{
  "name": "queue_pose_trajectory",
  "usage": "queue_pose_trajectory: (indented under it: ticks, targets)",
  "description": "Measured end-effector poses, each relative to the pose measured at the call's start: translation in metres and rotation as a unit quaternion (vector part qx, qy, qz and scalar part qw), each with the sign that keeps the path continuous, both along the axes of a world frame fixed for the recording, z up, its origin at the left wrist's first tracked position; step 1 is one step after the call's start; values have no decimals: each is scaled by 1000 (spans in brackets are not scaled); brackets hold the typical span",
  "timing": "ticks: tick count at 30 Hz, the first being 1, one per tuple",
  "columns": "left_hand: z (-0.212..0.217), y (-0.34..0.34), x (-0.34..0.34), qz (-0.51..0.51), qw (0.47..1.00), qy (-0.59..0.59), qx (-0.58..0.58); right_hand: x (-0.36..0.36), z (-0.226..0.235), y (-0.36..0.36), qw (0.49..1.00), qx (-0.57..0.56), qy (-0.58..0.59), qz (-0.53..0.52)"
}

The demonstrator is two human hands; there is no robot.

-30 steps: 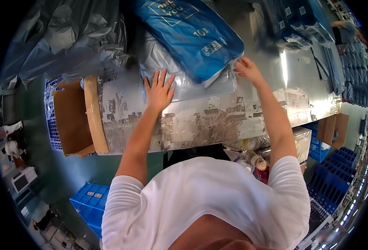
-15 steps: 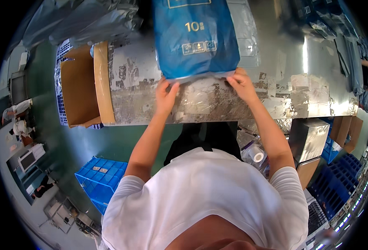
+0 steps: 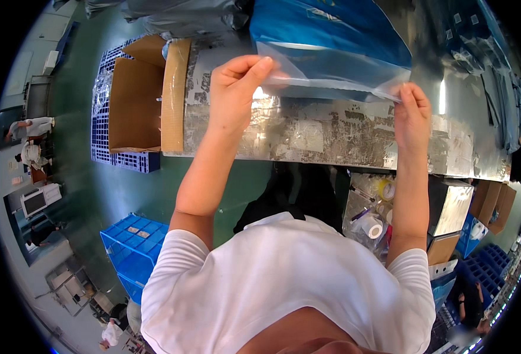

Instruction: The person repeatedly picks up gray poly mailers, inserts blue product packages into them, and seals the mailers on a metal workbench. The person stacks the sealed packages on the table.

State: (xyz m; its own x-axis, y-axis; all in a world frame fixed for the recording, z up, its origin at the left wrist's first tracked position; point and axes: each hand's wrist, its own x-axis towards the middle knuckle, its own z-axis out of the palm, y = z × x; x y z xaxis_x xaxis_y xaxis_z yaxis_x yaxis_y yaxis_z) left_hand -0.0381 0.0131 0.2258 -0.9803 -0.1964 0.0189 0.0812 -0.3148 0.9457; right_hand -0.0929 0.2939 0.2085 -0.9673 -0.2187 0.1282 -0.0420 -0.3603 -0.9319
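A large blue plastic package (image 3: 325,32) lies on the worn metal table (image 3: 313,135), its far end cut off by the top of the picture. Along its near side runs a clear plastic edge (image 3: 337,69), lifted and stretched between my hands. My left hand (image 3: 234,88) pinches the left corner of that edge between thumb and fingers. The opposite corner is pinched by my right hand (image 3: 413,115), a little lower in the picture. Both hands are closed on the clear plastic.
An open cardboard box (image 3: 135,109) stands at the table's left end, by a purple-blue plastic pallet (image 3: 100,133). Grey plastic bundles (image 3: 192,20) lie far left. Dark blue packages (image 3: 464,35) are stacked far right. A blue crate (image 3: 132,245) sits on the floor; tape rolls (image 3: 368,226) lie below the table.
My hands have spread apart and drawn the clear edge out flat toward me. The left hand has risen in the picture. The package's printed front is now mostly folded out of sight.
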Motion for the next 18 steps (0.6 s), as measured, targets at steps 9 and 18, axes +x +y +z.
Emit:
queue_pose_trajectory:
  ticks: [9,18]
  targets:
    - [13,-3,-4,-32,997,35,67,2,21,8,996,-4,38,78]
    - [8,-11,1,-44,995,34,81,9,18,1,997,2,34,66]
